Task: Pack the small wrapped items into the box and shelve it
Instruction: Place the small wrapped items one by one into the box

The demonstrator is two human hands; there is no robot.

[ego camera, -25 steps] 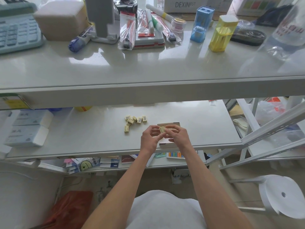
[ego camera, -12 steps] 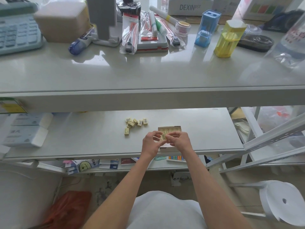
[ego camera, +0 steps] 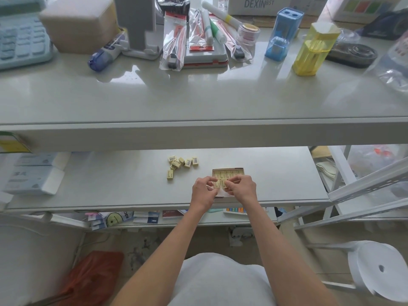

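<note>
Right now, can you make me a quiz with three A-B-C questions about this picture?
1. Where are the loose items?
A) on the top shelf
B) left of the box, on the same shelf
C) on the floor

2. What colour are they?
A) red
B) black
C) pale yellow

3. How is the box?
A) open, partly filled
B) closed
C) upside down

Answers:
1 B, they lie beyond the left hand, beside the box.
2 C, their wrappers look pale yellow.
3 A, rows show inside it, and the left hand and right hand pinch an item over it.
</note>
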